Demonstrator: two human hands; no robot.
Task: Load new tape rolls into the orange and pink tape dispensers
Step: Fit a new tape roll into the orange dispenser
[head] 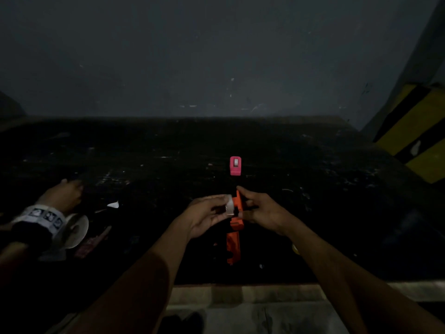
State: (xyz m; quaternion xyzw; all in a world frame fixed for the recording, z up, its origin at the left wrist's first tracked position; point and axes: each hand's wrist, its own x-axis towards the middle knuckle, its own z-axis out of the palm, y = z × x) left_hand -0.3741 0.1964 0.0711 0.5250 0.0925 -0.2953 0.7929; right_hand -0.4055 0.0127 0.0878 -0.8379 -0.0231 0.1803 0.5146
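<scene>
The scene is dim. My left hand holds a small whitish tape roll pressed against the side of the orange tape dispenser, which stands upright above the dark table. My right hand grips the dispenser's upper part from the right. Beyond them, the pink tape dispenser sits on the table with a pale roll showing in its opening.
Another person's hand with a patterned white cuff rests at the left. Beside it lies a large white tape roll. A yellow-and-black striped block stands at the right. The table's front edge is near me.
</scene>
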